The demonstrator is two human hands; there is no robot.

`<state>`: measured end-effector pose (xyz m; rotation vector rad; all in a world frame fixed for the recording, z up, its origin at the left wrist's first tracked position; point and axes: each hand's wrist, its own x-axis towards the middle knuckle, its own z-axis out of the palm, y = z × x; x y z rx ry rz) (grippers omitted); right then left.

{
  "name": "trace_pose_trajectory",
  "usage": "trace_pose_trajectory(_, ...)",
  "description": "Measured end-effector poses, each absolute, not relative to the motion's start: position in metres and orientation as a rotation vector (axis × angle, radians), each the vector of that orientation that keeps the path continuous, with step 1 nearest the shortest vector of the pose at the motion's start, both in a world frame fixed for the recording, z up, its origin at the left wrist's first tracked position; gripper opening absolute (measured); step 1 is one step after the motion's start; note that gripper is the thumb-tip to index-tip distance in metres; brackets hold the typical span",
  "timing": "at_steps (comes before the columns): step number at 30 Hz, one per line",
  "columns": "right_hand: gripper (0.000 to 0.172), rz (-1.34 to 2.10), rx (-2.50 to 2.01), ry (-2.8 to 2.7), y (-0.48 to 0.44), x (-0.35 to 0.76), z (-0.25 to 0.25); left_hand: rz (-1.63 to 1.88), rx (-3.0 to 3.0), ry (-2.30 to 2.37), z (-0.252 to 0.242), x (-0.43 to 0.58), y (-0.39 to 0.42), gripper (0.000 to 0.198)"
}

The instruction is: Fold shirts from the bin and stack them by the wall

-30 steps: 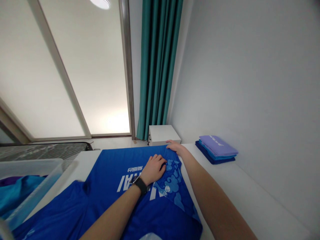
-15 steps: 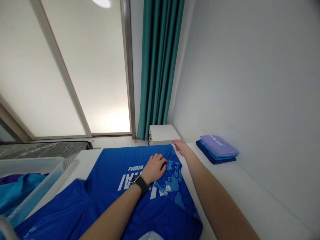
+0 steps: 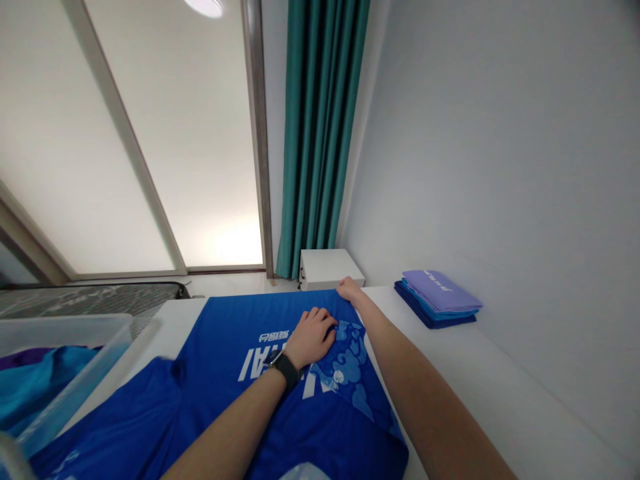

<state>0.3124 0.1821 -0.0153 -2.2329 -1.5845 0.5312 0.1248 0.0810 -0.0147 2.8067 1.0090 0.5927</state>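
A blue T-shirt (image 3: pixel 230 320) with white lettering and a light blue pattern is spread over the white table (image 3: pixel 173 327). A layer is turned over at its right side, showing the patterned part. My left hand (image 3: pixel 314 333), with a black watch (image 3: pixel 285 368) on the wrist, rests on the shirt near the lettering, fingers stretched out and pressing on the cloth. At the shirt's far right corner, my right hand (image 3: pixel 349 291) is closed on the edge of the fabric; its fingertips are partly hidden.
A stack of folded clothes (image 3: pixel 440 297), purple on top, lies by the wall at the right. On the left stands a clear plastic bin (image 3: pixel 107 327) with teal and purple clothes. Beyond the table are a small white cabinet (image 3: pixel 330 267) and a green curtain (image 3: pixel 320 133).
My right hand has moved slightly left onto the shirt's far right corner, its fingers closing from a stretched pose. My left hand stays in place on the shirt.
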Motion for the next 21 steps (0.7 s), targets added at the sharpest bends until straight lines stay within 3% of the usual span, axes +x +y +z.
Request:
trace_pose_trajectory(8,0.036,0.799,-2.107,-1.511,0.189,0.318,-0.011,0.577,2.806,1.018,-0.016,0.126,0.081,0.021)
trace_pose_trajectory(13,0.036,0.576,-2.145,-1.562,0.177,0.338,-0.016,0.577,2.788,1.007,-0.016,0.125,0.081,0.020)
trace_pose_trajectory(17,0.025,0.352,-2.166,-1.645,0.159,0.348,-0.022,0.595,2.759,0.998,-0.016,0.125,0.082,0.025)
trace_pose_trajectory(21,0.039,0.173,-2.174,-1.687,0.147,0.349,-0.021,0.678,2.742,0.962,-0.020,0.126,0.084,0.042)
